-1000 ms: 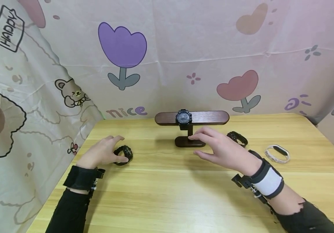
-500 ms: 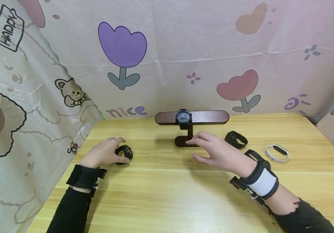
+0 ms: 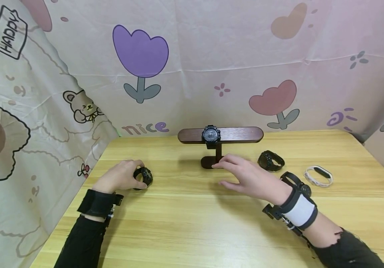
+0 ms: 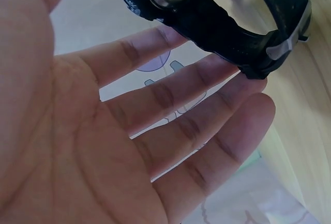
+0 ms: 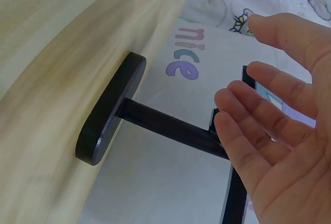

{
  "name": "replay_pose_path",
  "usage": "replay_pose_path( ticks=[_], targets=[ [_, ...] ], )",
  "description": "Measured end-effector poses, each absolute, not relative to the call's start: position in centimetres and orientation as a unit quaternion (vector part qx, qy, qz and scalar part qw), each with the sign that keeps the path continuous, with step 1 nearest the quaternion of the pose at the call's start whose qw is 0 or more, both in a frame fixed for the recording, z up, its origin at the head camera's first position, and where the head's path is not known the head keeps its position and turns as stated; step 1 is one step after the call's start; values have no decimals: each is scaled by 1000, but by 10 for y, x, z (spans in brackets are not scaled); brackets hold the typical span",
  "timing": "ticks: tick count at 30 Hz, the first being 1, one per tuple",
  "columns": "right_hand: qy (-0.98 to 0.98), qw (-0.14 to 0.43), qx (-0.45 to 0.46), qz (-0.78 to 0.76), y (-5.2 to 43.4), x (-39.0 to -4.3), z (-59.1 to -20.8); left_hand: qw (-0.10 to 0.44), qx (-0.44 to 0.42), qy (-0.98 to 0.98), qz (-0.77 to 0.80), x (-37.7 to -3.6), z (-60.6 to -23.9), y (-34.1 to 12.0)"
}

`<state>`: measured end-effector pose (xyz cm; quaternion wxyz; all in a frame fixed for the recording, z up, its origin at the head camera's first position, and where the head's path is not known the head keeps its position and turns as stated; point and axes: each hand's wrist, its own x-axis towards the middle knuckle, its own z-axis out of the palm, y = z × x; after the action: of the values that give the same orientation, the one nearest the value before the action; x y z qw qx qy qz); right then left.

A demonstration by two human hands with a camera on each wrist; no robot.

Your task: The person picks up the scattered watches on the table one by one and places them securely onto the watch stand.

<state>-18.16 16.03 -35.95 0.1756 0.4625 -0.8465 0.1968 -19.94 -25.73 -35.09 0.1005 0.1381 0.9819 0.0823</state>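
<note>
The left hand (image 3: 121,176) has closed in over the last second on the chunky black plastic wristwatch (image 3: 143,177) lying on the pale wooden desk (image 3: 192,223): the thumb and forefinger now wrap further round the watch's near and far sides than they did a moment ago. From the left wrist view the other fingers (image 4: 170,100) lie straight and spread, with the watch's strap (image 4: 243,38) touching their tips, so the grip looks loose, a light pinch rather than a full clench. The watch sits on the desk, not lifted.

The right hand (image 3: 247,178) has drifted slightly back toward the person and lower, palm down, fingers relaxed and holding nothing; its fingertips hover just in front of the oval base of the dark wooden T-shaped watch stand (image 3: 216,162), apart from it. I judge the pick-up is beginning while the free hand waits by the stand.
</note>
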Motion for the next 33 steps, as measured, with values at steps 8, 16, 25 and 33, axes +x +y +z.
replay_pose_path(
  ticks=[8, 16, 25, 33],
  targets=[
    [-850, 170, 460, 194, 159, -180, -361, 93, 150, 981, 79, -198, -350, -256],
    [-849, 167, 462, 194, 158, -180, -363, 82, 164, 979, 92, -197, -349, -254],
    [-856, 154, 456, 190, 158, -178, -362, 42, 197, 974, 108, -194, -344, -246],
    [-852, 157, 461, 190, 157, -178, -363, 1, 234, 965, 116, -186, -336, -232]
  ],
)
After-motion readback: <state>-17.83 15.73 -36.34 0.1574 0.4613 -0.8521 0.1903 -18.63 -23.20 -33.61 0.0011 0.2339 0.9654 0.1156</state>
